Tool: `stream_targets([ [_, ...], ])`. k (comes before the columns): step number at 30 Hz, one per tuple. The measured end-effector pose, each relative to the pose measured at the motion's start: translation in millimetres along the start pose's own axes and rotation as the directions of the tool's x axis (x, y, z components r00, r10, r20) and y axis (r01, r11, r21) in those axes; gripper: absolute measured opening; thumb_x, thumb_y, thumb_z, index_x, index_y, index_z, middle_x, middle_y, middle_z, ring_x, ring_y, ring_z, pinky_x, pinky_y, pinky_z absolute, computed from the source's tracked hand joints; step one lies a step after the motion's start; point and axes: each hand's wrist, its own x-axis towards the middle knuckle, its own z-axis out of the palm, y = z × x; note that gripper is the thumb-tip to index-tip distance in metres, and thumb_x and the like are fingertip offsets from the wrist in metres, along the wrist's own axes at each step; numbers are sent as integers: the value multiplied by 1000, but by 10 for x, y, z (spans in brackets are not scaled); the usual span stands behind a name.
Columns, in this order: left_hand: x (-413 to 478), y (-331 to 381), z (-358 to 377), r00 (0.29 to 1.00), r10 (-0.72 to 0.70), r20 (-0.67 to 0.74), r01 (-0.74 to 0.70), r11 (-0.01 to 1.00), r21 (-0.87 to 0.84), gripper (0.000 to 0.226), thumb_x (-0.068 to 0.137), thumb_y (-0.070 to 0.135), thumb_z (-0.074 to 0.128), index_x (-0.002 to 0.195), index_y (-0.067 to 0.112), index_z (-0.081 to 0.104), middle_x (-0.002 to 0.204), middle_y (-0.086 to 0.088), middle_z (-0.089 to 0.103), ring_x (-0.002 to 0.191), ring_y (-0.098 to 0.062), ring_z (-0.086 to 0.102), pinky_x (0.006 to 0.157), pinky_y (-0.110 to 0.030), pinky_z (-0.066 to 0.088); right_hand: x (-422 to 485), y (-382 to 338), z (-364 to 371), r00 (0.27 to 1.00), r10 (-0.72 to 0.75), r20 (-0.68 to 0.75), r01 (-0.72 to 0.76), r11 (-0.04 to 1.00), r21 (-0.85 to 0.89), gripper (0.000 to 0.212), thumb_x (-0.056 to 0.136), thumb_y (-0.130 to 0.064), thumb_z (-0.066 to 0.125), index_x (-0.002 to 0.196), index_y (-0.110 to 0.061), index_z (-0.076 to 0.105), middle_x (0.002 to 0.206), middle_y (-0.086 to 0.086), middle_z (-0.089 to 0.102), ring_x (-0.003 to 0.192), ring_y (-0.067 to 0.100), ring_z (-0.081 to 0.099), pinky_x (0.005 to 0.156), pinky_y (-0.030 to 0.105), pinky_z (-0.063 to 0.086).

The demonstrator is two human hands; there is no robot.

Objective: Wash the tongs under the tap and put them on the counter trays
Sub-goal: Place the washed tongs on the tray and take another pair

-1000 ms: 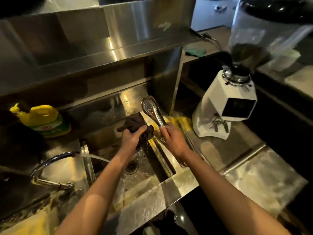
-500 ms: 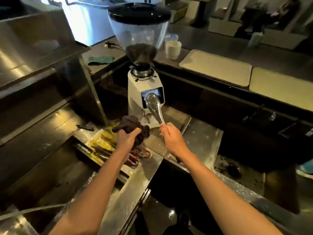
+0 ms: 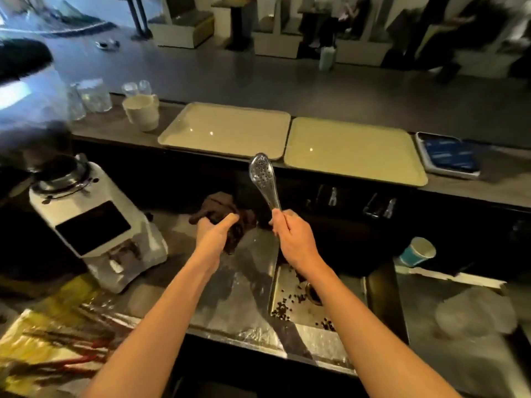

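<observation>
The right hand (image 3: 293, 239) is closed as a fist around the handle end of the tongs (image 3: 263, 179); the perforated head points up and away from the body, toward the raised counter — I judge this is so that drops run down to the hand and the head arrives first at the trays. The two arms of the tongs look pressed together, because only one spoon-shaped head is visible; whether they are locked I cannot tell.

The left hand (image 3: 214, 237) has its fingers curled tight on a dark cloth (image 3: 222, 209), bunched just above the steel worktop (image 3: 244, 297); probably it is kept ready for wiping the tongs, or simply carried along; the pictures do not decide this.

Two pale trays lie side by side on the counter, the left tray (image 3: 227, 130) and the right tray (image 3: 353, 147); both are bare, and the head of the tongs appears just below the line where they meet, not touching either one. No tap is in view here, so I judge the washing is finished and the placing is the step in hand. A white grinder (image 3: 94, 225) stands to the left, well apart from the path; coffee beans (image 3: 287, 305) are scattered in a shallow steel pan under the right forearm.
</observation>
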Motion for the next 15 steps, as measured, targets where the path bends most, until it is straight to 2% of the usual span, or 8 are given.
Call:
stream_targets([
  [4, -27, 356, 804, 984, 41, 174, -24, 995, -99, 30, 85, 16, 73, 104, 13, 51, 100, -6, 65, 96, -22, 65, 90, -46, 54, 256, 164, -730, 993, 20, -118, -21, 1000, -7, 48, 105, -46, 38, 75, -18, 63, 73, -2, 59, 69, 14, 58, 70, 42, 50],
  [8, -81, 691, 1526, 952, 80, 296, -36, 988, -151, 30, 82, 15, 74, 107, 6, 60, 100, -13, 70, 93, -27, 70, 80, -40, 58, 475, 257, -1389, 973, 29, -231, -42, 998, -54, 50, 105, -50, 33, 73, -18, 56, 71, -1, 56, 67, 18, 55, 66, 41, 44],
  [10, -115, 865, 1842, 926, 105, 362, -38, 981, -188, 30, 81, 15, 74, 108, 6, 64, 102, -15, 72, 97, -28, 70, 83, -42, 57, 609, 289, -1697, 959, 47, -279, -71, 994, -78, 52, 105, -50, 31, 71, -18, 53, 71, 0, 56, 65, 18, 53, 63, 39, 42],
  [13, -189, 1116, 2236, 885, 157, 437, -75, 977, -199, 7, 86, 12, 69, 91, 14, 63, 93, -7, 70, 94, -21, 68, 86, -37, 55, 843, 299, -2105, 942, 100, -320, -130, 989, -73, 50, 105, -45, 32, 64, -21, 45, 66, -2, 51, 60, 13, 46, 57, 32, 36],
  [15, -206, 1236, 2454, 865, 175, 471, -92, 977, -193, 9, 87, 14, 68, 90, 18, 60, 95, -2, 68, 96, -17, 65, 85, -32, 52, 996, 296, -2330, 928, 130, -349, -169, 982, -81, 45, 103, -36, 37, 62, -20, 42, 63, -2, 47, 57, 12, 41, 55, 32, 31],
])
